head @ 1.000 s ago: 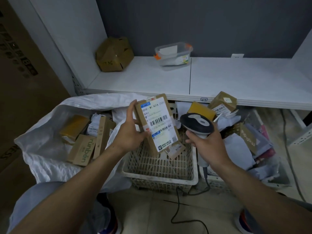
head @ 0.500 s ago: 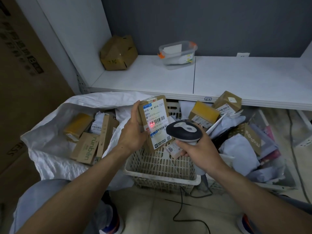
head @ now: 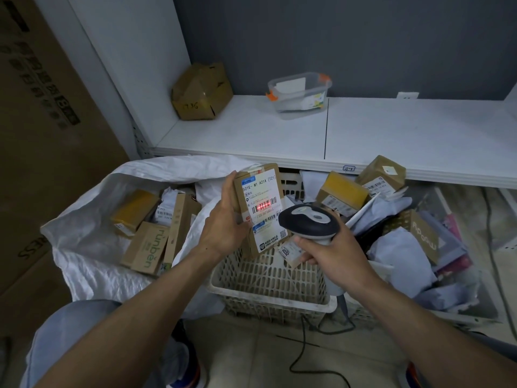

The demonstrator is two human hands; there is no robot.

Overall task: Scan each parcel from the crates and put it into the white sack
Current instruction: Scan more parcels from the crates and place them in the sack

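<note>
My left hand [head: 223, 225] grips a flat cardboard parcel [head: 260, 191] by its left edge, label facing me, above the white slatted crate [head: 268, 287]. A red scan line lies across the label's upper barcode. My right hand [head: 333, 253] grips the handle of the black and grey barcode scanner [head: 309, 221], whose head points at the label from the right. One small labelled parcel [head: 289, 252] lies in the near crate under the scanner. The white sack [head: 89, 247] gapes open at left with several boxes inside. A second crate [head: 458, 315] at right is heaped with parcels and white mailers.
A white shelf [head: 363, 135] runs behind the crates, bearing a crumpled cardboard box [head: 201, 92] and a clear plastic tub [head: 300, 92]. A big cardboard carton [head: 42, 135] stands at far left. The scanner's black cable [head: 302, 359] trails over the tiled floor between my knees.
The scanner has moved left and closer to the parcel, and its red beam has risen onto the upper barcode. The parcel stays in my left hand.
</note>
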